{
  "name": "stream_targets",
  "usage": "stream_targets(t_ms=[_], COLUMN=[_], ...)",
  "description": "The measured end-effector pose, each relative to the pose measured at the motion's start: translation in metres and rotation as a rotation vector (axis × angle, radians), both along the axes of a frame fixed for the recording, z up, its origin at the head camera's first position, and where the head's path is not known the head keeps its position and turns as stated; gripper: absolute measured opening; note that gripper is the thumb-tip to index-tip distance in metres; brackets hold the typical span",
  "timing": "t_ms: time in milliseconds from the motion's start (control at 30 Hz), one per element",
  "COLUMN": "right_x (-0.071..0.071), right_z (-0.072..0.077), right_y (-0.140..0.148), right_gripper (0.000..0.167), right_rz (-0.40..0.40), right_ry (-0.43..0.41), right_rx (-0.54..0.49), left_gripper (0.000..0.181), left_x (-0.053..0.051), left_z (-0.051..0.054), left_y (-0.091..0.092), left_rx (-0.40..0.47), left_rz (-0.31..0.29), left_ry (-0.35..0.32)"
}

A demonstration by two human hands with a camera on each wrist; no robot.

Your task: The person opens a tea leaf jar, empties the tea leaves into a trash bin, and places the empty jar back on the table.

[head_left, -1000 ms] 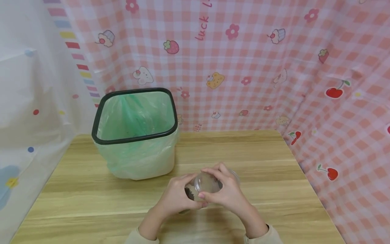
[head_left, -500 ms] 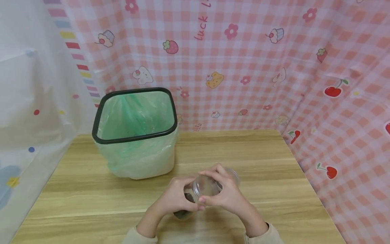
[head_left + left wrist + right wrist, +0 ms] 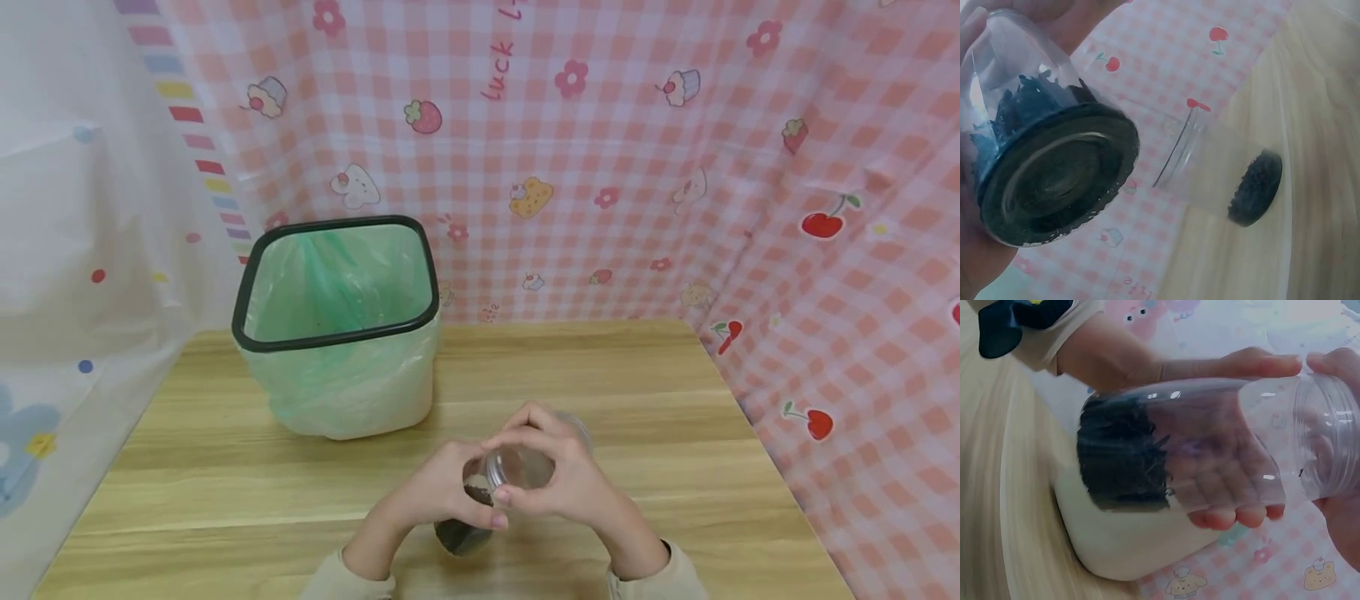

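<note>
left hand [image 3: 437,487] grips jar [image 3: 1210,444] midway, right hand [image 3: 576,481] ridged end [image 3: 1334,437]; dark base [image 3: 462,537] protrudes

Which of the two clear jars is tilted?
The held jar, its body gripped by the left hand and its ridged end by the right hand. The other jar stands upright on the table, beyond the right hand.

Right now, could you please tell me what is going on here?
A person's left grip holds a clear, cylindrical, plastic-looking jar by its body, with dark, flaky contents toward its base. The right grip holds the ringed top end; whether that is a lid is unclear. The jar is tilted. Beyond the right grip, a second clear cylindrical jar stands on the light wooden table. A black-rimmed, plastic-lined bin stands farther left.
</note>
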State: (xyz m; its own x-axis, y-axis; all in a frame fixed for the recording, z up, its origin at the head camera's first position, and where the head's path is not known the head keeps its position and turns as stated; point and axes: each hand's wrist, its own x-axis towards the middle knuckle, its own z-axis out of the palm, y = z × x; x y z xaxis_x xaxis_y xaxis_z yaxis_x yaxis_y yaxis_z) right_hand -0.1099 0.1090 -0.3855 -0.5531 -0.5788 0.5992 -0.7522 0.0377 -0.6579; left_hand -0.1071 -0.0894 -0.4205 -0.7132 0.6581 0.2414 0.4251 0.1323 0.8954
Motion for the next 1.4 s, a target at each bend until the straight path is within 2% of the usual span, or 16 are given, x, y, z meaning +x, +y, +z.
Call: stream_targets(t_ms=[67, 167, 233, 300, 400, 533, 600, 700, 800, 900, 1033, 1200, 1300, 1400], right_x=[-0.001, -0.001, -0.001, -0.001, -0.001, -0.002, -0.002, -0.001, 0.000, 0.001, 0.001, -0.001, -0.001, -0.001], right_z=[0.001, 0.001, 0.000, -0.002, -0.007, -0.016, -0.019, -0.024, -0.024, -0.022, -0.022, -0.022, -0.023, -0.022], right_y=[0.001, 0.003, 0.004, 0.005, 0.004, 0.000, -0.004, -0.010, -0.017, -0.020, -0.020, -0.018, -0.017, -0.016], right_gripper=[0.037, 0.051, 0.062, 0.069, 0.074, 0.076, 0.077, 0.083, 0.084, 0.076, 0.063, 0.052, 0.050, 0.049], right_rz=[-0.007, -0.020, -0.024, -0.025, -0.043, -0.121, -0.141, -0.134, -0.151, -0.198, -0.215, -0.179, -0.185, -0.186], right_ry=[-0.003, -0.059, -0.135, -0.224, -0.331, -0.393, -0.428, -0.514, -0.580, -0.615, -0.566, -0.425, -0.367, -0.321], right_rx=[0.005, 0.020, 0.013, -0.016, -0.095, -0.152, -0.164, -0.194, -0.212, -0.201, -0.214, -0.246, -0.243, -0.227], left_gripper=[0.054, 0.051, 0.050, 0.052, 0.064, 0.073, 0.073, 0.069, 0.069, 0.068, 0.066, 0.065, 0.066, 0.065], left_x=[0.000, 0.002, 0.003, 0.004, 0.006, 0.006, 0.006, 0.005, 0.004, 0.003, 0.004, 0.006, 0.007, 0.008], left_z=[0.002, 0.004, 0.005, 0.006, 0.007, 0.004, 0.001, -0.005, -0.010, -0.013, -0.013, -0.010, -0.009, -0.008], left_y=[0.001, 0.003, 0.005, 0.006, 0.011, 0.018, 0.022, 0.026, 0.030, 0.032, 0.034, 0.033, 0.032, 0.030], left_rx=[-0.013, -0.019, -0.020, -0.022, -0.046, -0.090, -0.110, -0.127, -0.135, -0.139, -0.107, -0.052, -0.037, -0.008], left_rz=[0.024, 0.076, 0.145, 0.252, 0.450, 0.676, 0.755, 0.824, 0.857, 0.869, 0.839, 0.761, 0.719, 0.662], left_ry=[-0.001, -0.059, -0.071, -0.060, 0.006, 0.131, 0.205, 0.319, 0.453, 0.565, 0.647, 0.679, 0.671, 0.630])
